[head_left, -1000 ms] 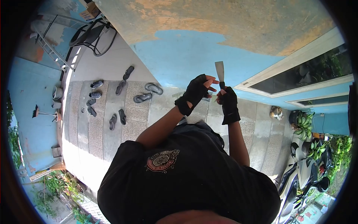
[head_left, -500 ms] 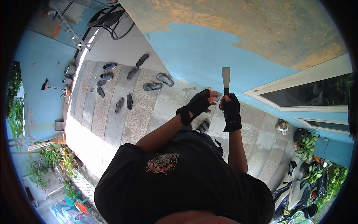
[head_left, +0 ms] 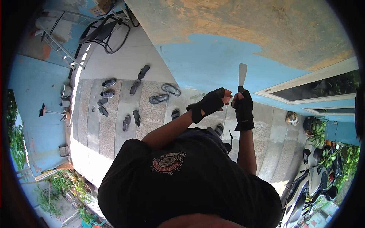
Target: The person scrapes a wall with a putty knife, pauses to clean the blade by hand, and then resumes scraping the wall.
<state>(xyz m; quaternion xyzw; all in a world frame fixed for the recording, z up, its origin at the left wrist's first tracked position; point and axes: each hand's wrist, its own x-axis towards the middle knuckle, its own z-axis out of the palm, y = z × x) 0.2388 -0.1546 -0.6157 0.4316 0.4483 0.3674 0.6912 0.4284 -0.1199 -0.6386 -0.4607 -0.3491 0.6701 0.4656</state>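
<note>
My right hand (head_left: 243,108), in a black fingerless glove, grips a putty knife (head_left: 242,74) by its dark handle. The wide metal blade points up and away from me, apart from the wall. Close beside it on the left is my left hand (head_left: 217,100), gloved the same way. Its bare fingers are loosely bent with the thumb apart, and I see nothing in them. Ahead stands a wall (head_left: 213,57) with light blue paint below and a bare, brownish patch above.
Several sandals and flip-flops (head_left: 158,99) lie on the tiled floor at left. A black chair (head_left: 102,34) and a metal ladder (head_left: 59,43) stand at upper left. A framed window (head_left: 315,87) is at right, with potted plants (head_left: 317,131) and a motorcycle (head_left: 313,178) below.
My view has shifted, bringing a cardboard box into sight at upper left. The putty knife leans slightly more to the right. Both hands stay close together, the right still holding it.
</note>
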